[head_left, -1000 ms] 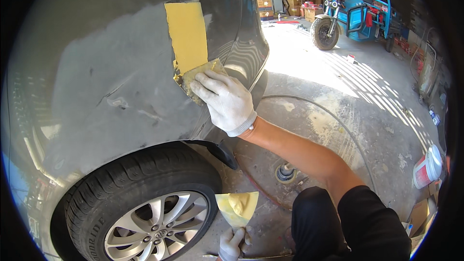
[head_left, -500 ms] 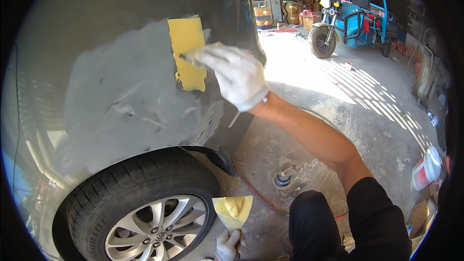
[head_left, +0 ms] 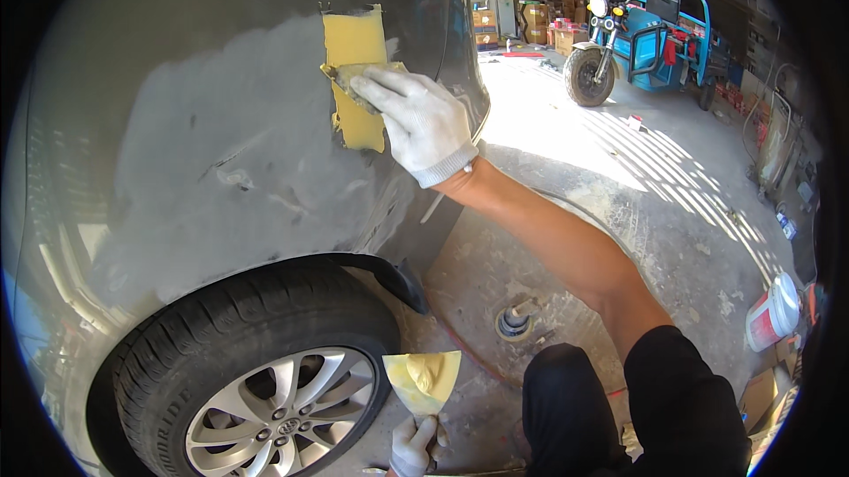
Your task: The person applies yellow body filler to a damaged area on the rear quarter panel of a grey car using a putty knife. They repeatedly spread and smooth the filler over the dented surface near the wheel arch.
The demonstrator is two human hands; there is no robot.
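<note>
Against yellow filler (head_left: 355, 38), the right hand (head_left: 423, 123) (white-gloved) holds a spreader (head_left: 344, 76).

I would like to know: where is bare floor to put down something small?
Bare floor lies between the right forearm and the white bucket; another patch, sunlit, between the car body and the blue tricycle. It is crowded between the tyre and the knee, where the left hand holds the putty knife.

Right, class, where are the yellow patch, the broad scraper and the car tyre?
Yellow patch (head_left: 355, 40), head view: its upper part.
Broad scraper (head_left: 424, 402), head view: its lower blade.
Car tyre (head_left: 203, 366), head view: its sidewall.
</note>
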